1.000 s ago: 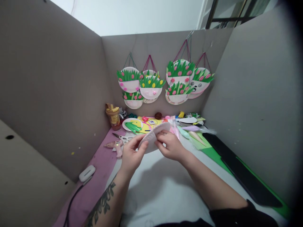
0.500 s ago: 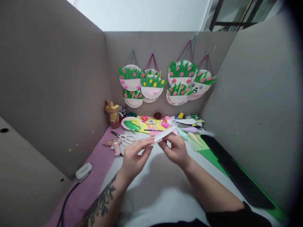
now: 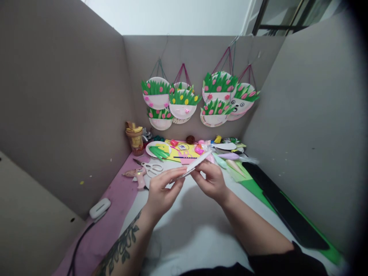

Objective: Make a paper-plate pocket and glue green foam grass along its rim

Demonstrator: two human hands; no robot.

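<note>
Between my two hands, above the table, is a white paper plate (image 3: pixel 199 161) seen almost edge-on, its right end tilted up. What look like two layers show along its lower edge. My left hand (image 3: pixel 163 191) pinches its left end, fingers on top and thumb below. My right hand (image 3: pixel 212 180) grips the right side, with some fingertips hidden behind the plate. Beyond the hands, another white paper plate (image 3: pixel 147 150) lies on the table with green paper leaves (image 3: pixel 159 152) on it.
Scissors (image 3: pixel 151 168) and a pink glue gun (image 3: pixel 138 176) lie at left, near a brown cup (image 3: pixel 135 142). Yellow paper (image 3: pixel 170 155) and piping bags (image 3: pixel 230 156) lie behind. A long black object (image 3: pixel 281 201) runs along the right. Decorated plates (image 3: pixel 183 111) hang on the back panel.
The camera view has shifted slightly, so the surroundings sit a little further left and higher. Both hands keep hold of the paper plate in nearly the same pose.
</note>
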